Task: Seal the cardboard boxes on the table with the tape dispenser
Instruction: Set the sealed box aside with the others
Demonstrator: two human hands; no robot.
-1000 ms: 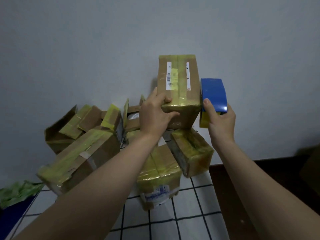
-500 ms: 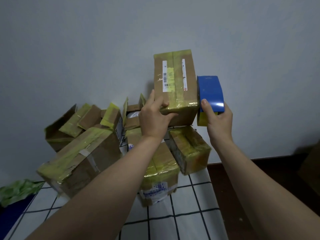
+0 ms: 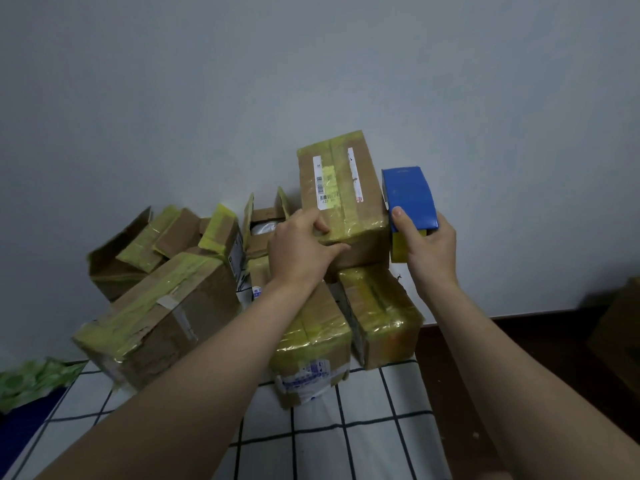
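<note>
- The left hand [image 3: 304, 251] grips the near end of the labelled cardboard box [image 3: 343, 188], just right of frame centre. Its fingers curl over the taped top edge and its thumb lies along the near face.
- The right hand [image 3: 429, 251] is wrapped round the blue tape dispenser [image 3: 410, 199], thumb pressed on the cover. The yellow tape roll [image 3: 401, 245] sits against the box's right side.
- This box sits at the top of the pile, over two tape-wrapped boxes [image 3: 381, 317]. I cannot tell whether it rests on them or is held clear.
- Likely risk: only one hand steadies the box, at one end. A firm pull of tape along the side could twist it or tip it off the pile toward the wall.
- The glossy tape under the fingers looks slippery, so the grip may slide.
- I cannot see where the tape end is stuck. If it is not anchored, the strip would probably lift or wrinkle.
- A shove could also topple the lower boxes across the checked tablecloth [image 3: 363, 427].
- An open box [image 3: 265, 226] behind the left hand still appears unsealed.
</note>
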